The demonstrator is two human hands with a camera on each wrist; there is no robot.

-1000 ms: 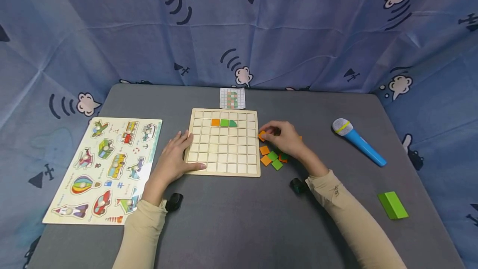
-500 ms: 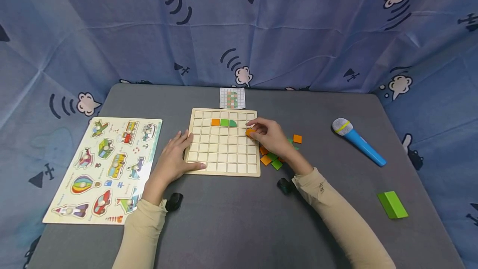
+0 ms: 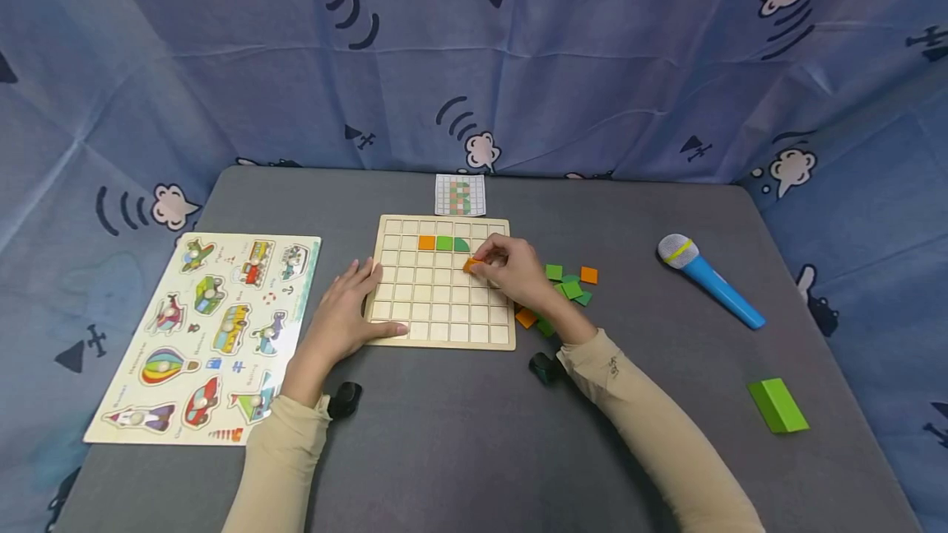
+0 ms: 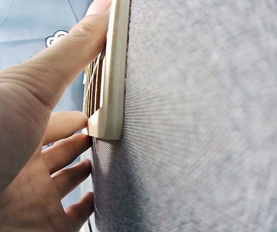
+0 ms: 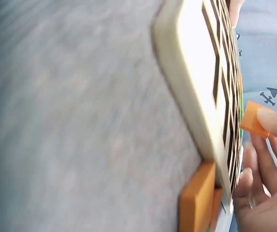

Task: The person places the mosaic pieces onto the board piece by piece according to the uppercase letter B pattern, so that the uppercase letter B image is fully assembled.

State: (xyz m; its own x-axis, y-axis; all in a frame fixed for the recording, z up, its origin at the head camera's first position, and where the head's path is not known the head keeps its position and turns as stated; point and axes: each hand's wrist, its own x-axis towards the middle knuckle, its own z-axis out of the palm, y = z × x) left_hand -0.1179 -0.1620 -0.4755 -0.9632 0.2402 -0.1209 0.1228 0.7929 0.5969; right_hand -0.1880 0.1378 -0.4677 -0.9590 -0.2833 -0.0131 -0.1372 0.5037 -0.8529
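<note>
At the lower right of the frame a green block (image 3: 778,406) lies on the grey table (image 3: 444,442), well apart from both hands. Left of centre, the left hand (image 3: 343,311) rests on the lower left part of the wooden grid board (image 3: 452,331), thumb laid nearly straight over the corner and fingers extended along the left side. Just right of centre, the right hand (image 3: 518,274) pinches an orange tile (image 3: 470,266) between thumb and finger, over the upper right part of the board. The tile looks square, so it has no long axis to read, and it appears tilted; whether it touches the grid cannot be told. It sits at the left tips of those fingers, just below and slightly right of a green quarter-round piece (image 3: 462,245), which stands right of a green square (image 3: 444,243) and an orange square (image 3: 426,243); the right hand is the nearer to that piece. Half a second earlier the tile was at the board's right edge; it has since shifted left with the hand, uncovering green pieces among the loose tiles (image 3: 572,290), while the left hand stays put. Farthest back, a printed card (image 3: 460,195) lies just above the board, below the blue curtain (image 3: 578,81).
</note>
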